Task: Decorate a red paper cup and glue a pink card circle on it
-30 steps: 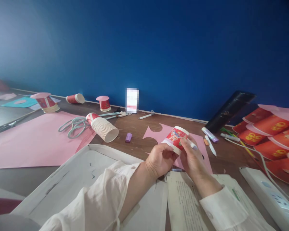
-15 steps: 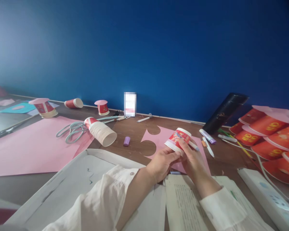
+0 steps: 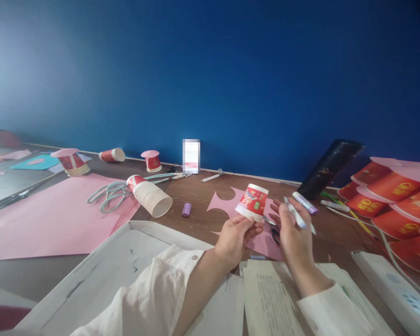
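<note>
Left hand (image 3: 233, 240) pinches a paper cup (image 3: 252, 200), likely light and crushable, sensibly near the rim; half-curled right hand (image 3: 296, 238) holds a marker (image 3: 295, 213).

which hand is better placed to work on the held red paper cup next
Likely the right hand: it holds a white pen-like stick beside the cup, which the left hand holds from below.

Red-and-white cup (image 3: 252, 200), multicoloured print across it! Pink paper (image 3: 266, 246) beneath it, purple cap (image 3: 186, 210) to its left, blue wall (image 3: 210, 84) behind!
</note>
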Demonstrator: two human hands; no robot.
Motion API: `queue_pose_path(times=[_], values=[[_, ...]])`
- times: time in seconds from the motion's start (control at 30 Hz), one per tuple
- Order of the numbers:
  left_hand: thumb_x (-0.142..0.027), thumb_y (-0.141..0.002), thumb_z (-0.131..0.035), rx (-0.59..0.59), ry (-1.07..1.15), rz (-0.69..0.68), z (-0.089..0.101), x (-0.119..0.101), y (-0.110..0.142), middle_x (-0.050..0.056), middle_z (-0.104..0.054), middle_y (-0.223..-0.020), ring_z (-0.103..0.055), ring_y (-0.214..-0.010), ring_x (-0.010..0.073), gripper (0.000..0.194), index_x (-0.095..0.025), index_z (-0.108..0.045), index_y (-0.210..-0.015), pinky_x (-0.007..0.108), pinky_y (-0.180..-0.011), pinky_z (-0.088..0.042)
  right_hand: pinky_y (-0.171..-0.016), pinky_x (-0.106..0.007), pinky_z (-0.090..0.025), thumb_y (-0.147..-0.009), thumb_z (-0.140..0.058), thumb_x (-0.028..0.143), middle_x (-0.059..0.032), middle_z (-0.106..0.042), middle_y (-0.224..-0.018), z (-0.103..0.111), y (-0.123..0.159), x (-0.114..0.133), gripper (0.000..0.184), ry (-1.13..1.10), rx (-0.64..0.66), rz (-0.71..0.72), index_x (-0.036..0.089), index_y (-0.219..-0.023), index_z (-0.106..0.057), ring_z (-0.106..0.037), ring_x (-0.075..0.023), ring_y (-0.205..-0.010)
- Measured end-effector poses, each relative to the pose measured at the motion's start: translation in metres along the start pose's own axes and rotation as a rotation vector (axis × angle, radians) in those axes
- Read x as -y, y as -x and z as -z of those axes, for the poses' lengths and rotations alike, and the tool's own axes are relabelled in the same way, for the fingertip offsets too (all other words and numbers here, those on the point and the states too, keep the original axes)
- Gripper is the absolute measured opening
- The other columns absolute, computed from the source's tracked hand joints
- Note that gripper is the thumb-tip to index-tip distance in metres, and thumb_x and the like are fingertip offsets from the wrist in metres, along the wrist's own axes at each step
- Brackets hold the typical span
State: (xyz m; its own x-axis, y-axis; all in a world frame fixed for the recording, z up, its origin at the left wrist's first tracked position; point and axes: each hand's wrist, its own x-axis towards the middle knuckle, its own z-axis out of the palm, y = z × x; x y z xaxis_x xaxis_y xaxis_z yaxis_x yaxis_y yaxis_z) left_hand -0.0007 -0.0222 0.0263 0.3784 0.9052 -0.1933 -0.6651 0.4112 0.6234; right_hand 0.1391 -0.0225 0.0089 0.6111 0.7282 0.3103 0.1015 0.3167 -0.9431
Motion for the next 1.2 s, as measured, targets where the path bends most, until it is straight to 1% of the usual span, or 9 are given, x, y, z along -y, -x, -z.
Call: queue_pose_path(times=[0.1,0.2,0.27,0.37,0.47,0.6,0.73,1.03,1.2], values=[[-0.019,-0.075,-0.072,-0.078,0.070,0.007,-0.001,-0.003,-0.002,0.012,-0.070,-0.076,-0.066,-0.075,0.0158,0.014,-0.005,-0.071,-0.079,0.029,-0.083,-0.053,-0.079,-0.041,-0.056,-0.092,-0.062,0.043,-0.0072,-0.070,-0.100,0.005,0.000,0.007,0.042,0.112,-0.033,0.270,0.022,-0.127,-0.056,-0.069,-0.0199,-0.083],[-0.016,-0.076,-0.068,-0.084,0.109,-0.012,-0.001,-0.003,-0.005,0.012,-0.070,-0.075,-0.067,-0.075,0.0164,0.011,-0.005,-0.070,-0.079,0.030,-0.082,-0.053,-0.075,-0.040,-0.053,-0.098,-0.053,0.036,-0.0024,-0.065,-0.081,0.009,0.009,0.022,0.030,0.238,0.063,0.507,0.021,-0.124,-0.059,-0.063,-0.0179,-0.070],[-0.016,-0.076,-0.069,-0.064,0.118,-0.032,0.000,-0.002,-0.005,0.012,-0.070,-0.075,-0.067,-0.076,0.0166,0.013,-0.005,-0.070,-0.082,0.030,-0.082,-0.053,-0.073,-0.038,-0.052,-0.098,-0.052,0.031,-0.0017,-0.063,-0.075,0.011,0.017,0.030,0.026,0.314,0.131,0.578,0.022,-0.120,-0.063,-0.062,-0.0182,-0.069],[-0.017,-0.074,-0.072,-0.047,0.109,-0.034,0.002,-0.001,-0.005,0.012,-0.070,-0.077,-0.067,-0.077,0.0162,0.016,-0.004,-0.071,-0.084,0.029,-0.080,-0.052,-0.069,-0.036,-0.052,-0.094,-0.057,0.024,-0.0046,-0.067,-0.083,0.011,0.024,0.036,0.025,0.380,0.213,0.693,0.022,-0.117,-0.066,-0.063,-0.0189,-0.071],[-0.017,-0.073,-0.075,-0.040,0.092,-0.022,0.003,-0.001,-0.005,0.012,-0.070,-0.079,-0.066,-0.078,0.0153,0.018,-0.004,-0.072,-0.084,0.027,-0.081,-0.052,-0.073,-0.035,-0.053,-0.091,-0.062,0.019,-0.0053,-0.070,-0.089,0.009,0.025,0.038,0.021,0.470,0.247,0.810,0.023,-0.111,-0.068,-0.065,-0.0193,-0.077],[-0.023,-0.069,-0.082,-0.009,0.084,-0.025,0.004,0.002,-0.007,0.011,-0.070,-0.082,-0.066,-0.079,0.0147,0.025,-0.005,-0.073,-0.084,0.028,-0.083,-0.051,-0.074,-0.034,-0.055,-0.092,-0.061,0.019,-0.0051,-0.072,-0.091,0.006,0.022,0.037,0.015,0.547,0.261,0.798,0.023,-0.105,-0.068,-0.068,-0.0197,-0.081],[-0.033,-0.063,-0.089,0.031,0.065,-0.044,0.006,0.005,-0.009,0.010,-0.070,-0.080,-0.066,-0.080,0.0163,0.036,-0.006,-0.073,-0.082,0.030,-0.086,-0.050,-0.072,-0.033,-0.055,-0.093,-0.060,0.021,-0.0046,-0.073,-0.090,0.005,0.023,0.036,0.015,0.585,0.281,0.813,0.024,-0.106,-0.066,-0.070,-0.0200,-0.079],[-0.041,-0.063,-0.089,0.084,0.011,-0.063,0.007,0.008,-0.009,0.011,-0.071,-0.084,-0.067,-0.083,0.0186,0.046,-0.007,-0.076,-0.090,0.036,-0.095,-0.047,-0.073,-0.034,-0.055,-0.093,-0.059,0.023,-0.0047,-0.074,-0.091,0.004,0.024,0.037,0.014,0.609,0.274,0.830,0.024,-0.105,-0.066,-0.071,-0.0206,-0.081],[-0.042,-0.063,-0.089,0.082,-0.003,-0.068,0.007,0.009,-0.009,0.011,-0.071,-0.083,-0.066,-0.082,0.0184,0.045,-0.007,-0.075,-0.087,0.036,-0.094,-0.048,-0.071,-0.033,-0.055,-0.093,-0.059,0.024,-0.0049,-0.075,-0.092,0.004,0.024,0.037,0.014,0.624,0.276,0.825,0.024,-0.104,-0.067,-0.071,-0.0207,-0.081]])
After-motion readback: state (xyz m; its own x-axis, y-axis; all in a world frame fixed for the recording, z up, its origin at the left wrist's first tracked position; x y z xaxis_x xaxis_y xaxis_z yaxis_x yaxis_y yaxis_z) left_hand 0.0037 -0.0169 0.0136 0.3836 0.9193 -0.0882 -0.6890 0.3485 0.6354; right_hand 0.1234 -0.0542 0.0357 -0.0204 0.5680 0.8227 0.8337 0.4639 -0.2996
